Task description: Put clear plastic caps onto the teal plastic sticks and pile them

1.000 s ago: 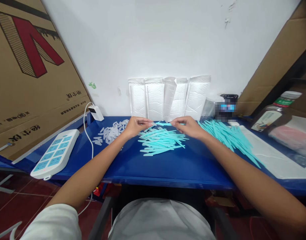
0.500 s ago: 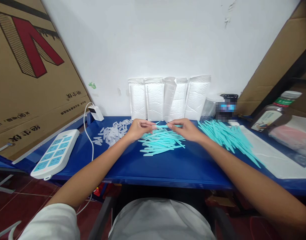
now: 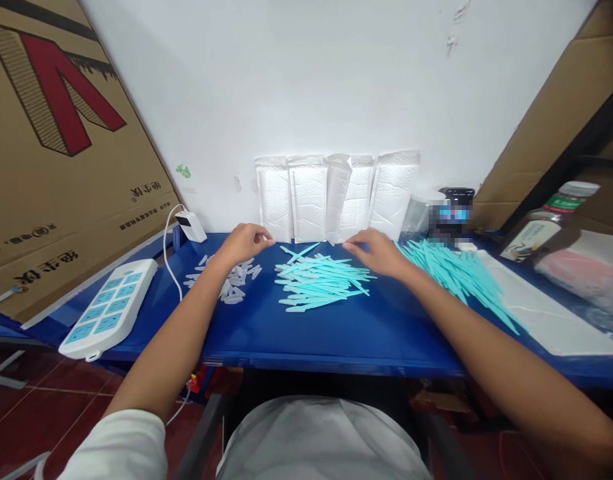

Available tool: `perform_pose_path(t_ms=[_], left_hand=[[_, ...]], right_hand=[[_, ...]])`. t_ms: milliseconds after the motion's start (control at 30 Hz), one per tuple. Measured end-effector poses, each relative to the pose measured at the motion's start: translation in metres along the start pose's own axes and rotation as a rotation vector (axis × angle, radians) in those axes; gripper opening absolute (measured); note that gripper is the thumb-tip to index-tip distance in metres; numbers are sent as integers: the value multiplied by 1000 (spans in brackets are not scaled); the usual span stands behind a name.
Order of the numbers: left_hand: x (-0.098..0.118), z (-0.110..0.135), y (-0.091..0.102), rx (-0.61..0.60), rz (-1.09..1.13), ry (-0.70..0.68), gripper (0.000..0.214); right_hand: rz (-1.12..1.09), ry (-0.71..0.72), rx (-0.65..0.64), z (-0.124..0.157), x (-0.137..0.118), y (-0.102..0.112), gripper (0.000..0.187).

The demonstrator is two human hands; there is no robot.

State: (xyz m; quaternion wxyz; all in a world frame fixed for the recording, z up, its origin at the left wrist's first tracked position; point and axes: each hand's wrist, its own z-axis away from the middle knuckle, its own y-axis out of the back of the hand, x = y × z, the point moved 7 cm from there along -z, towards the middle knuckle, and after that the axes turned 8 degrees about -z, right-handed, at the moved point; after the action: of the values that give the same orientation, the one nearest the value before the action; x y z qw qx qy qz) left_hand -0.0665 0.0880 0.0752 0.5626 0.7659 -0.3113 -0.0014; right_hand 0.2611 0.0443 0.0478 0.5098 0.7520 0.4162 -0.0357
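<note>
My left hand (image 3: 248,244) hovers above the back edge of a pile of small clear plastic caps (image 3: 233,285), its fingers loosely bent, with nothing visible in them. My right hand (image 3: 375,249) is at the back right of a heap of slim turquoise eyebrow razors (image 3: 321,280). Its thumb and forefinger are a little apart and appear empty. At the back of that heap, a couple of razors lie crossed. A second, larger heap of turquoise razors (image 3: 456,273) spreads beyond my right wrist, partly on a white sheet (image 3: 551,313).
White padded mailers (image 3: 309,200) lean against the wall. A white power strip (image 3: 109,307) and a cabled charger (image 3: 191,227) are on the left of the blue table (image 3: 331,340). A clear jar (image 3: 419,213), a phone (image 3: 453,207) and a dark bottle (image 3: 546,223) stand at the right.
Both hands held a turquoise razor between them over the middle heap; they have parted. My left hand moved left to the caps, and my right hand drew slightly right.
</note>
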Motion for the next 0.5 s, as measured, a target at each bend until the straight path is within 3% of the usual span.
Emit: perform_pose_path(t_ms=[133,200,300,400,500], left_hand=[[-32,8,-12,-375,-98,124,37],[-39,13,-18,-498,-130,171,39],[-43,17,-24,-563,-135,212,38],[-42,19,-32,-629,-110,198,34],[-37,17,-31,-606,-98,163,33]], right_hand=[[299,-191,17,-1,38,31,36],[468,-312,14,3,55,46,35],[645,-498,-12,12,78,64,34],[660,-673,-66,22,101,74,36],[637,-780,-97,30,122,82,39]])
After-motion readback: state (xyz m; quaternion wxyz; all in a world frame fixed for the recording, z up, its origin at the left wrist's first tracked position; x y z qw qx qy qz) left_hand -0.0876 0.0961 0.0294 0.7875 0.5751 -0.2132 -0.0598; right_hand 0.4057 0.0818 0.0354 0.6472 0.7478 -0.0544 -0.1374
